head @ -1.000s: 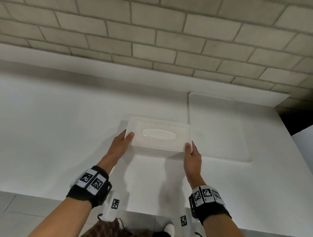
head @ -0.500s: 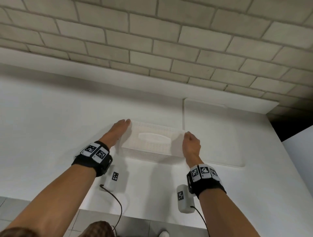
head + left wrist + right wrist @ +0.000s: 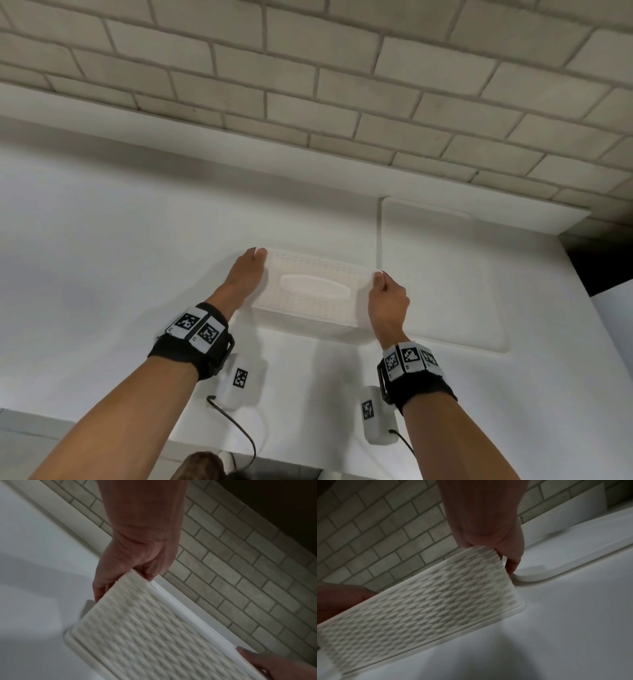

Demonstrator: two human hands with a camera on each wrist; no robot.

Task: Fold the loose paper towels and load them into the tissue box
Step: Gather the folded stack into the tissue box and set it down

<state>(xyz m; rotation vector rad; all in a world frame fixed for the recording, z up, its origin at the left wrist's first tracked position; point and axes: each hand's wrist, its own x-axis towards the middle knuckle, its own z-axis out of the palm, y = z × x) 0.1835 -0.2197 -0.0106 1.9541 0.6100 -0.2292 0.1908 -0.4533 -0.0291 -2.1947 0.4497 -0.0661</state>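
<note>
A white woven-pattern tissue box [image 3: 313, 296] with an oval slot in its lid sits on the white counter [image 3: 102, 274]. My left hand [image 3: 247, 270] grips its far left corner, thumb on the top edge and fingers down the side, as the left wrist view shows at the hand [image 3: 130, 566] on the box [image 3: 154, 635]. My right hand [image 3: 385, 294] grips the far right corner; in the right wrist view the hand [image 3: 489, 538] curls over the box [image 3: 428, 599] there. No loose paper towels are in view.
A flat white board [image 3: 442, 274] lies on the counter just right of the box, against the brick wall [image 3: 308, 85]. The counter's front edge runs below my forearms. A dark gap opens at the far right.
Both hands slid from the box's near corners to its far corners, and the box was pushed away toward the wall. My head has moved forward over the counter.
</note>
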